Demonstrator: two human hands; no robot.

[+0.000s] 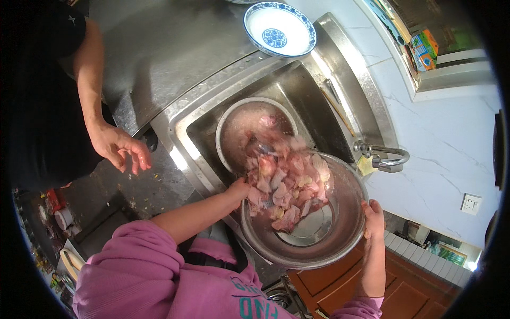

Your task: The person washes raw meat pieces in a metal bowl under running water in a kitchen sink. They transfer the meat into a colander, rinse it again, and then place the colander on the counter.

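My left hand [239,189] grips the left rim of a large stainless steel basin [346,223]. On the opposite side, my right hand [373,215] holds the same rim. The basin is tilted towards the sink, and raw meat pieces [285,191], apparently cut poultry, slide over its far edge, blurred by motion. They tumble into a round metal bowl or strainer [223,139] that stands in the sink and contains cloudy pinkish liquid. Falling meat hides the near part of that vessel.
A stainless steel sink [181,131] surrounds the vessel. Its curved faucet [390,156] is at the right. Beyond stands a blue-and-white bowl [280,30] on the metal counter [167,44]. Another person's hand [119,147] hangs at the left. A wooden chopstick-like stick [338,111] lies along the sink's rim.
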